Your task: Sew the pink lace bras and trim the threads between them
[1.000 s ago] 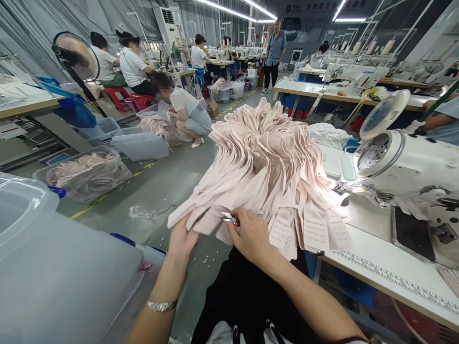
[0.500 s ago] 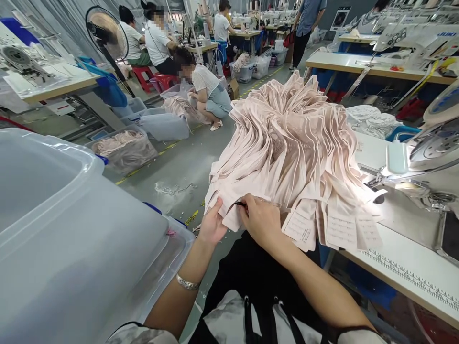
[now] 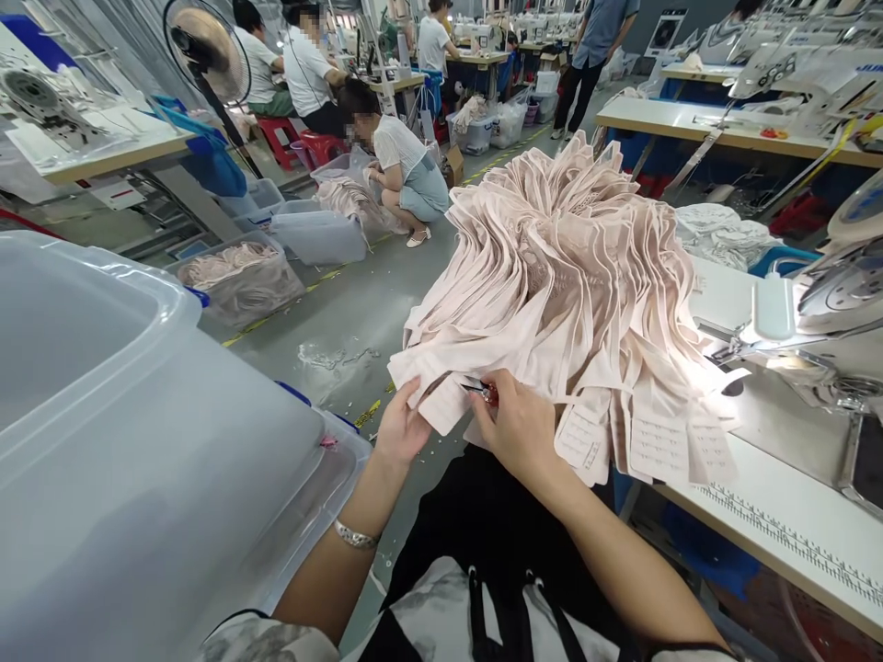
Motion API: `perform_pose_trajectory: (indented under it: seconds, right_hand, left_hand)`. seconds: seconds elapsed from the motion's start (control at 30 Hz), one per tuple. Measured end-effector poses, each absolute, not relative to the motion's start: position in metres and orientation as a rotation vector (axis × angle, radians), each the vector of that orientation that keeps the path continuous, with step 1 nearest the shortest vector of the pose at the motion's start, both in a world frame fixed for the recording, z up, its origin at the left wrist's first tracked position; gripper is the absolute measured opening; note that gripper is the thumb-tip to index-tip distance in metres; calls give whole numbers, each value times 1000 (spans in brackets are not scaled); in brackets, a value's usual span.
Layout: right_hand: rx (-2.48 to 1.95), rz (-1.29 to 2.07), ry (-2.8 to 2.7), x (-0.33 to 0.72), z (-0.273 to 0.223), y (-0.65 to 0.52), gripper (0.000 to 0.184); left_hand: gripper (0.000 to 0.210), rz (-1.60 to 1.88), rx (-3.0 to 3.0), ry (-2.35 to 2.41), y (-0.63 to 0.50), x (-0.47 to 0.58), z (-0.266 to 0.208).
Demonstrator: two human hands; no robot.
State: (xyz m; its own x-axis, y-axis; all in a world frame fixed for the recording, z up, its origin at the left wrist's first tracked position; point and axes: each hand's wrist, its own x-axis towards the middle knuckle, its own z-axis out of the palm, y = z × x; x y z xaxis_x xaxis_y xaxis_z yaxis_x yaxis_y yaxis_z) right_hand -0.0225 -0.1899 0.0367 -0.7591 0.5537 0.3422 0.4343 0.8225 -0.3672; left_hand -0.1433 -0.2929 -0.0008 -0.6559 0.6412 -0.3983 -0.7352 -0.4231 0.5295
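left hand [image 3: 402, 428]: fingers pinched a pale pink strap end [image 3: 442, 407] | right hand [image 3: 521, 425]: fingers grasped small snips [image 3: 489, 393], blades beside the cloth | garment pile [image 3: 566, 267]: heaped on the table [image 3: 765, 469], strap ends hanging forward | care: a taut strap and blade tips angled off the cloth seemed wisest

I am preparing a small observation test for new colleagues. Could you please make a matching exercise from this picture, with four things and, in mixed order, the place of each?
1. small metal snips with a red part
2. curved silver metal bracelet
3. large translucent plastic bin
4. thick pale pink fabric pile

A. around the left forearm
B. just beside the nearest white metal sewing machine
C. in the right grip
D. at the picture's lower left

Pairs: 1-C, 2-A, 3-D, 4-B
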Motion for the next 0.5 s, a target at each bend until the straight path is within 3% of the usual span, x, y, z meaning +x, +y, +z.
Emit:
perform_pose_trajectory:
  seconds: [0.23,0.5]
  right_hand:
    - [-757,344,-2663,-28,39,-195,21]
    - [-856,237,-2768,-37,38,-191,19]
  left_hand:
    - [43,2108,-170,817,-292,-133,10]
    - [31,2068,-33,836,-293,-120,-1]
